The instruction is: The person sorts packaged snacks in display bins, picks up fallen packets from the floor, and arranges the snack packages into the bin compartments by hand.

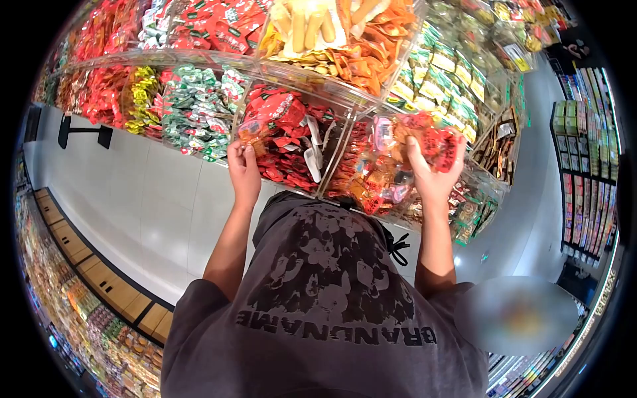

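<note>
My left hand is at the near left corner of a clear bin of red snack packets. Its fingers are closed on a small snack packet with brownish contents in a clear and red wrapper. Over the neighbouring bin to the right, my right hand grips a red snack packet between thumb and fingers. Beneath it lie more wrapped snacks in clear and red packaging. A white scoop-like object rests among the red packets between my hands.
Clear dividers separate the bins. Behind are orange packets, green and white packets and pale green packets. Stocked shelves stand at right, and wooden-fronted cabinets at left beyond the grey floor.
</note>
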